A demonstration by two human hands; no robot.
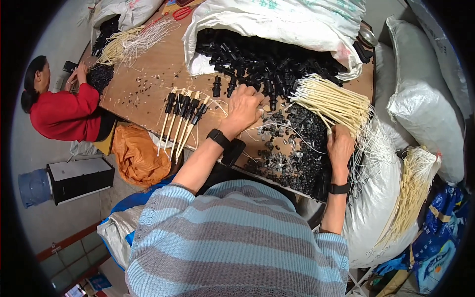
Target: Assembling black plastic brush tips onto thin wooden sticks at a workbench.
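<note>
My left hand (244,106) is over the near edge of a heap of black plastic connectors (277,69). Its fingers are bent and seen from behind; what they grip, if anything, is hidden. My right hand (340,148) is at the near side of a bundle of cream sticks (334,101) with white cords, its fingers closed at the end of one stick. Between the hands lie many small black clips (292,143), and a thin white cord loops across them. Left of my left hand, several sticks with black connectors (184,109) lie side by side.
A large white sack (277,20) lies open behind the connectors. At the far left are red scissors (182,13) and more corded sticks (121,44). A person in red (67,109) works at the table's left end. Filled white sacks (420,94) stand on the right.
</note>
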